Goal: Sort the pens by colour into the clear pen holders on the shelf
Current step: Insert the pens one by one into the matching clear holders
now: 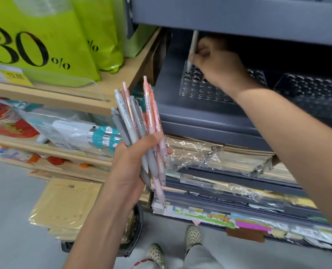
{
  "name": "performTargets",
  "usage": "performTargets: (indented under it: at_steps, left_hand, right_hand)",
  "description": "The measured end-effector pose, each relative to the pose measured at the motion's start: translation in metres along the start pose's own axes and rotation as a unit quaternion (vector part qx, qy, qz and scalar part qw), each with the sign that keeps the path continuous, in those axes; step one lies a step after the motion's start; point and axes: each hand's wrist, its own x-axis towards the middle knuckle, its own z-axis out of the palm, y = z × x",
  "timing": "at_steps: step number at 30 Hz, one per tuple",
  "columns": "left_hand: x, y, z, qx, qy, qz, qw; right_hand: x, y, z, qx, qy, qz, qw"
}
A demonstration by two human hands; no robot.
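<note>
Head view. A pale pen (192,45) is pinched upright in the right hand (217,63), its tip set at a corner hole of the clear pen holder (200,88) on the grey shelf (209,117), apparently to seat it vertically. A bundle of grey and pink pens (138,117) is gripped, fanned, in the left hand (136,162), probably so colours can be picked out. A second holder (306,88) lies beside the first.

My grey and pink pens (134,121) fan upright, bunched; 1 pale pen (192,46) stands tip-down in the left clear holder (200,92).
</note>
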Motion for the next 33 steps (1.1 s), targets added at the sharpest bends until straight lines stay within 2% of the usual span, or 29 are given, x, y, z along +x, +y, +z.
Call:
performTargets:
  at_steps: [9,13,14,16,19,25,29,33]
  left_hand:
    - [0.0,0.0,0.001,0.023,-0.019,0.005,1.0]
    - [0.001,-0.003,0.002,0.033,-0.025,0.007,0.999]
    - [0.002,-0.004,0.003,0.036,-0.022,0.01,0.999]
    - [0.002,-0.008,0.005,0.049,-0.025,0.011,0.998]
    - [0.001,-0.013,0.012,0.052,-0.049,0.014,0.997]
    - [-0.003,-0.024,0.036,0.06,-0.106,0.028,0.992]
    - [-0.005,-0.034,0.054,0.075,-0.118,0.015,0.99]
    - [-0.007,-0.046,0.076,0.042,-0.1,-0.012,0.994]
  right_hand:
    - [-0.011,-0.007,-0.015,0.02,-0.024,0.028,0.999]
    - [-0.046,-0.012,-0.032,0.025,0.096,0.003,0.995]
    - [-0.058,-0.012,-0.034,0.066,0.085,0.003,0.994]
    - [-0.084,-0.014,-0.035,0.164,-0.011,0.024,0.986]
    - [-0.116,-0.014,-0.037,0.179,-0.147,0.025,0.972]
    - [-0.134,-0.003,-0.055,0.233,-0.2,0.054,0.95]
    - [-0.136,0.013,-0.071,0.27,-0.156,0.096,0.945]
    - [-0.135,0.037,-0.095,0.385,-0.065,0.152,0.908]
